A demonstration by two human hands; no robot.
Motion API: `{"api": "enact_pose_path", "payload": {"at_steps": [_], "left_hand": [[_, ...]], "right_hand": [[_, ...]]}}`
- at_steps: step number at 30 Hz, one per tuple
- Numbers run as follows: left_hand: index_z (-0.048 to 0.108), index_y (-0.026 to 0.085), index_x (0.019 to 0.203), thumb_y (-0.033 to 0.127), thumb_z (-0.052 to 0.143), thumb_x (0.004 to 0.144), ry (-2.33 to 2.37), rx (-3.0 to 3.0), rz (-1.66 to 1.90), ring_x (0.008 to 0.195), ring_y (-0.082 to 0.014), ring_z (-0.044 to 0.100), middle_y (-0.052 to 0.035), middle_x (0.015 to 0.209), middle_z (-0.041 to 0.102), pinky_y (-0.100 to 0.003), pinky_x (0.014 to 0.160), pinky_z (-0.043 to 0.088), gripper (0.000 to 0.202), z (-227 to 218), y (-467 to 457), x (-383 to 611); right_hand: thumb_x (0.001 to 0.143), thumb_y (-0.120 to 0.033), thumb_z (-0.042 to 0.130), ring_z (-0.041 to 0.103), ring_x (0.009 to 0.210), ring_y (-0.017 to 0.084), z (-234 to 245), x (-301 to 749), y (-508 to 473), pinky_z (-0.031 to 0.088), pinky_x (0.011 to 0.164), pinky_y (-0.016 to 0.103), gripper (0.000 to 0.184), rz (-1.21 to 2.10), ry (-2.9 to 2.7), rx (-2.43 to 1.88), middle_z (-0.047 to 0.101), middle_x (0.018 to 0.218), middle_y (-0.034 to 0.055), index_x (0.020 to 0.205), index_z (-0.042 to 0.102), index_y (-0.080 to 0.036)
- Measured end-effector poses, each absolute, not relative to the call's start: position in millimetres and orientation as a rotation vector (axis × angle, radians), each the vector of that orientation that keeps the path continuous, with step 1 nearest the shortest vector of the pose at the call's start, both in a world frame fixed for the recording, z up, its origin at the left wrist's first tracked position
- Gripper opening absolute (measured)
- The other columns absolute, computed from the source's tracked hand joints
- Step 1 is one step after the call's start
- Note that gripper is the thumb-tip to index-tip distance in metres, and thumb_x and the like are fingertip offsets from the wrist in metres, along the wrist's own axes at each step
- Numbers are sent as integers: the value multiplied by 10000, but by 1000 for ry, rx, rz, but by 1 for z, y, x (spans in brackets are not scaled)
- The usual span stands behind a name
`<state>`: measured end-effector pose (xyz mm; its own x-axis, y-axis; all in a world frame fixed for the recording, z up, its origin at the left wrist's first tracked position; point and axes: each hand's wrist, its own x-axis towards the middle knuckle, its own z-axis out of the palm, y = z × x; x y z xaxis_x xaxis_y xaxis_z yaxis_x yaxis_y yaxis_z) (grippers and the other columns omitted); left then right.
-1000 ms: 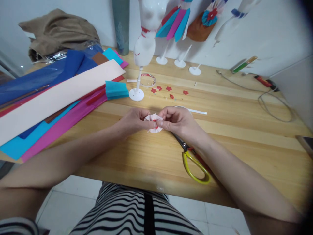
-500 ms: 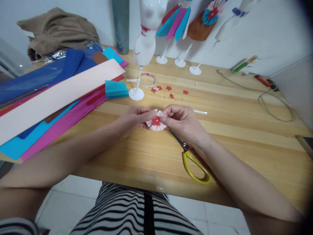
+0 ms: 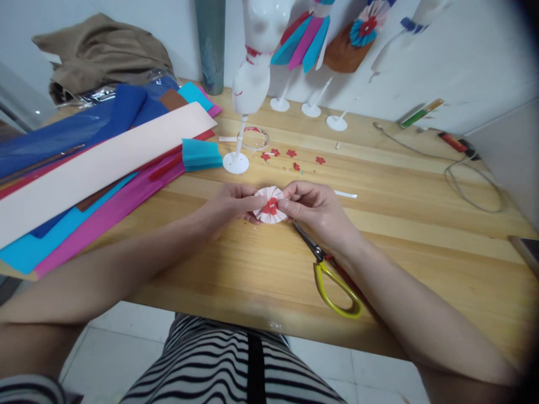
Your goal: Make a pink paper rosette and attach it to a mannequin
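Note:
A pleated pale pink paper rosette (image 3: 264,212) with a red flower cutout (image 3: 270,207) at its centre is held between both hands above the table. My left hand (image 3: 236,203) pinches its left side, thumb on top and fingers partly hidden underneath. With thumb and index finger, my right hand (image 3: 310,205) grips the right side, the thumb by the red flower. Scissors (image 3: 319,252) with yellow handles lie just below my right hand, partly covered by the forearm. Several small red paper flowers (image 3: 291,153) are scattered beyond the hands.
Coloured crepe paper strips (image 3: 109,151) are piled at the left. A white mannequin form (image 3: 252,84) stands behind the hands beside a tape roll (image 3: 255,138). Dressed forms (image 3: 307,45) line the wall. A cable (image 3: 458,174) and utility knife (image 3: 452,141) lie at the right.
The rosette has turned slightly in my fingers and shows more of its upper pleats. My left thumb has drawn back a little to the left. The camera view has shifted slightly.

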<state>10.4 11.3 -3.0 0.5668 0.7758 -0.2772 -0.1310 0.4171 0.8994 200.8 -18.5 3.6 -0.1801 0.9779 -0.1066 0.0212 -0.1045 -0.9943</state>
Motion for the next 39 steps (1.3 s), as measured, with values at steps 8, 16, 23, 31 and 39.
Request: {"api": "enact_pose_path", "payload": {"at_steps": [8, 16, 23, 31, 39], "left_hand": [[725, 111, 677, 242, 673, 765, 929, 1182, 696, 617, -112, 599, -41, 642, 689, -213, 619, 473, 166, -4, 9, 13], [706, 116, 626, 214, 666, 765, 978, 1178, 650, 582, -101, 593, -31, 604, 681, -206, 605, 463, 175, -2, 6, 16], [695, 111, 580, 176, 652, 778, 1008, 1155, 616, 579, -105, 599, -38, 579, 678, -210, 609, 465, 212, 8, 2, 16], [692, 119, 562, 161, 670, 741, 985, 1012, 580, 585, -113, 595, -39, 590, 674, -219, 601, 486, 185, 9, 3, 15], [715, 85, 657, 215, 741, 726, 880, 838, 595, 661, -141, 624, -75, 673, 693, -241, 612, 506, 150, 8, 6, 14]], "right_hand": [[644, -401, 853, 528, 568, 93, 7, 199, -19, 405, 567, 251, 293, 1449, -1321, -1204, 632, 636, -34, 692, 653, -193], [566, -407, 891, 552, 559, 117, 6, 194, -15, 461, 573, 276, 344, 1422, -1401, -1283, 647, 617, -15, 631, 624, -200], [554, -447, 889, 515, 552, 117, 7, 193, -17, 416, 543, 272, 383, 1375, -1460, -1337, 616, 599, -12, 608, 599, -202], [582, -483, 870, 468, 525, 120, 4, 192, -18, 356, 504, 276, 388, 1261, -1509, -1375, 580, 566, -13, 590, 591, -213], [702, -505, 796, 502, 565, 116, 10, 201, -17, 387, 565, 272, 354, 1392, -1442, -1279, 601, 603, -11, 650, 643, -190]]}}
